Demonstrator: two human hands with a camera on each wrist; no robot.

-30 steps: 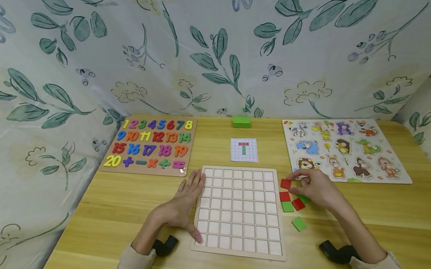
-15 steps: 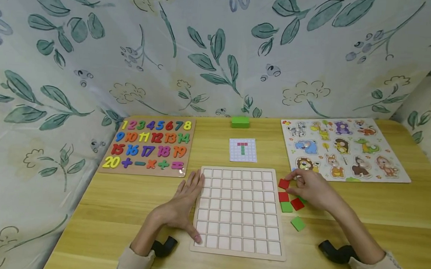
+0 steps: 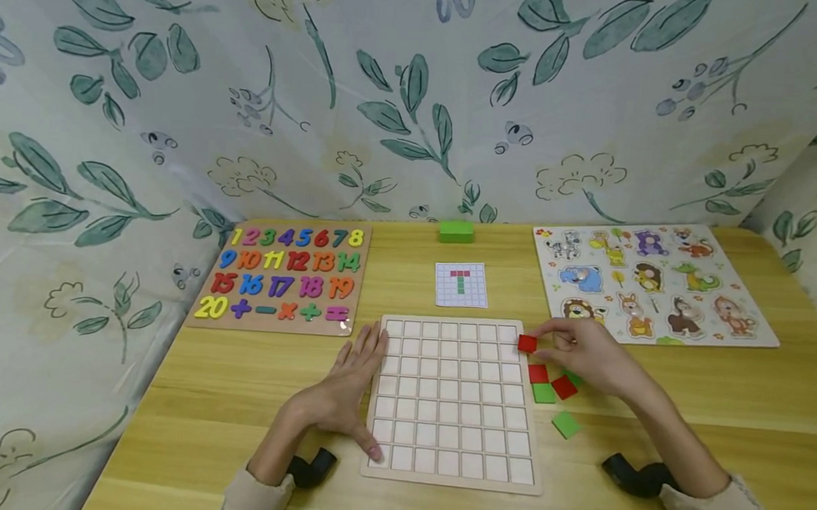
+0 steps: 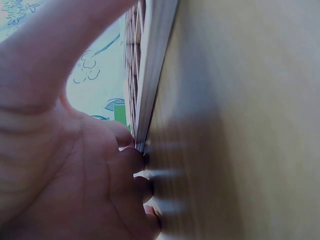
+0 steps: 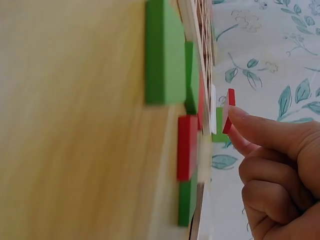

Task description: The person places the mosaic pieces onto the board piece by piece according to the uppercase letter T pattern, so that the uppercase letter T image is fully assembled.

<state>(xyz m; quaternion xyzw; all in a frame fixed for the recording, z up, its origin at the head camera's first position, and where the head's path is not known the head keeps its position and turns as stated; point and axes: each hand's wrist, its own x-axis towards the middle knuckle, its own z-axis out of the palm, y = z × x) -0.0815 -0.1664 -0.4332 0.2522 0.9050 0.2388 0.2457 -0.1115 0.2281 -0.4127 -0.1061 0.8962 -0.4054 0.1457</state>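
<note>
Between thumb and forefinger, my right hand (image 3: 586, 355) pinches a red square tile (image 3: 527, 344), lifted at the right edge of the wooden grid board (image 3: 447, 478). In the right wrist view that tile (image 5: 229, 111) is held up off the table. My left hand (image 3: 339, 390) rests along the board's left side, fingers straight, the thumb on its lower left corner. Beside the board's right edge lie a red tile (image 3: 538, 373), a green tile (image 3: 544, 393), another red tile (image 3: 565, 386) and a green tile (image 3: 567, 424). One more green tile (image 3: 572, 377) is partly hidden under my right hand.
A small card (image 3: 462, 285) with a red and green T pattern lies behind the board, and a green block (image 3: 456, 232) stands farther back. A number puzzle (image 3: 276, 275) sits at the left, an animal puzzle (image 3: 656, 283) at the right. Floral cloth (image 3: 417, 94) hangs behind the table.
The red tile in my right hand has come up off the table and moved left to the board's edge. My left hand stays in place.
</note>
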